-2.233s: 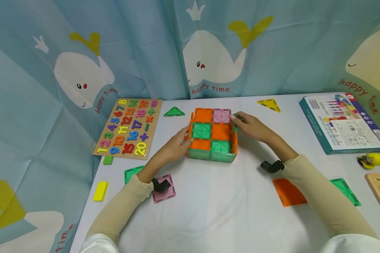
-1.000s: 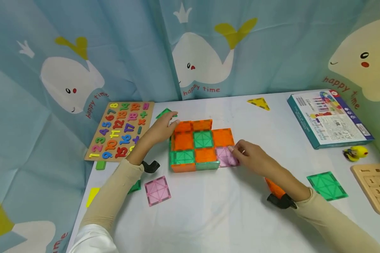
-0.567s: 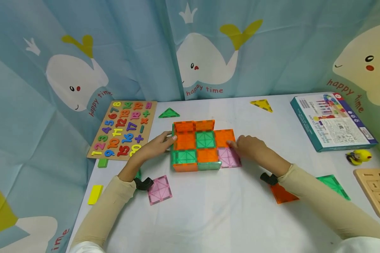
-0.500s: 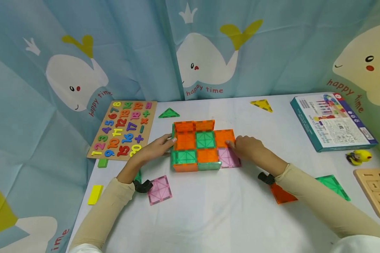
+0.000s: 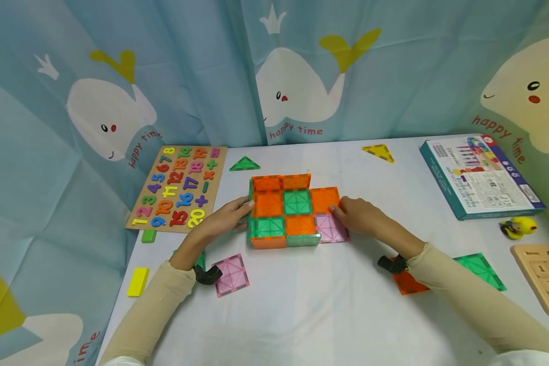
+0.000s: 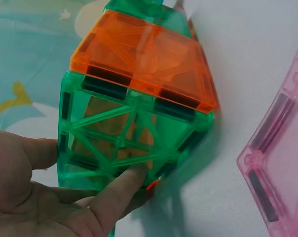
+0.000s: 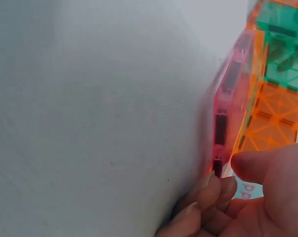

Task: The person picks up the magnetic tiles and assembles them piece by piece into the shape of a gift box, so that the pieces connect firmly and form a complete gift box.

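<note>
A low box of translucent magnetic tiles [image 5: 297, 202] lies on the table in the head view. Its floor is orange, green and pink squares; upright tiles wall the left, back and part of the front. My left hand [image 5: 227, 216] grips the green left wall [image 6: 124, 131], thumb at its top edge and fingers on the outer face. At the right end, which has no wall, my right hand [image 5: 363, 216] pinches the floor's edge where the orange tile meets the pink tile [image 5: 331, 229]. The right wrist view shows the thumb on top and fingertips under that edge.
A pink square tile [image 5: 232, 274] lies front left. Under the right forearm is an orange tile [image 5: 408, 284], beside a green tile [image 5: 482, 269]. Triangular tiles, green [image 5: 244, 163] and yellow [image 5: 378, 152], lie behind. A number board [image 5: 176, 188] and a boxed set [image 5: 482, 178] flank the work.
The tile box has made a clockwise quarter turn, bringing its pink corner to front right. My left hand has come from the back left corner onto the left wall. The last half second shows little movement.
</note>
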Motion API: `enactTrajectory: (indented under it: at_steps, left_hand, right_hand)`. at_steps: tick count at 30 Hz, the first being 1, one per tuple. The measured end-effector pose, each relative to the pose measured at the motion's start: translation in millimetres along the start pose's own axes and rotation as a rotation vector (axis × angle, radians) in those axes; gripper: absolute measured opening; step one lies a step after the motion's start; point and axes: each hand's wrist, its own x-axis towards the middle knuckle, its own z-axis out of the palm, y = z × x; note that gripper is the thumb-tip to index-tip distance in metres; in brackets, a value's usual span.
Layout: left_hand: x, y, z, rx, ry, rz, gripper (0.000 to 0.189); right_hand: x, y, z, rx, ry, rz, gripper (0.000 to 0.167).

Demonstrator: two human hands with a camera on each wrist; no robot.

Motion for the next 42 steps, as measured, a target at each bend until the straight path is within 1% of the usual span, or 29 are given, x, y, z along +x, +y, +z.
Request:
enactTrajectory:
  at_steps: [6, 9, 11, 14, 18, 23, 25, 29, 33, 36, 39, 42]
  left_hand:
    - [-1.0, -0.8, -0.2, -0.022, -0.003, -0.003, 0.074]
    - [-0.5, -1.3, -0.3, -0.025, -0.005, -0.008, 0.074]
    - [-0.7, -1.2, -0.1, -0.023, -0.002, -0.015, 0.074]
    - [-1.3, -1.3, 0.3, -0.020, -0.001, -0.015, 0.073]
    - [-1.2, -2.0, 0.3, -0.025, -0.001, -0.004, 0.073]
    - [-0.1, -3.2, 0.6, -0.043, 0.009, -0.020, 0.075]
    - [0.8, -3.9, 1.1, -0.044, 0.008, -0.023, 0.076]
    - [2.0, -4.3, 1.5, -0.033, 0.000, -0.012, 0.076]
    - [1.5, -4.6, 0.1, -0.041, -0.007, 0.011, 0.073]
    - [0.7, -4.6, -0.7, -0.045, -0.007, 0.016, 0.072]
    - [1.0, -4.8, -0.6, -0.028, 0.001, 0.011, 0.073]
    - [1.2, -4.8, -0.2, -0.005, 0.009, 0.028, 0.073]
  right_hand:
    - [-2.3, 9.2, -3.1, 0.121, -0.025, -0.064, 0.037]
    - [-4.5, 11.7, -4.8, 0.200, -0.017, -0.099, 0.037]
    - [-7.0, 10.8, -5.5, 0.247, 0.006, -0.125, 0.036]
    - [-10.4, 5.1, -4.8, 0.290, 0.070, -0.169, 0.037]
    - [-11.4, -9.3, -1.6, 0.332, 0.158, -0.229, 0.037]
    - [-6.4, -29.3, 4.1, 0.351, 0.217, -0.287, 0.040]
    - [-4.5, -34.5, 6.3, 0.348, 0.232, -0.291, 0.041]
    - [-2.8, -36.3, 9.4, 0.343, 0.252, -0.260, 0.043]
    - [-1.5, -34.9, 10.1, 0.345, 0.248, -0.259, 0.046]
    - [-0.2, -34.8, 10.1, 0.341, 0.243, -0.268, 0.048]
    - [-0.6, -34.3, 9.6, 0.335, 0.243, -0.256, 0.050]
    - [-5.3, -31.0, 6.6, 0.327, 0.247, -0.240, 0.052]
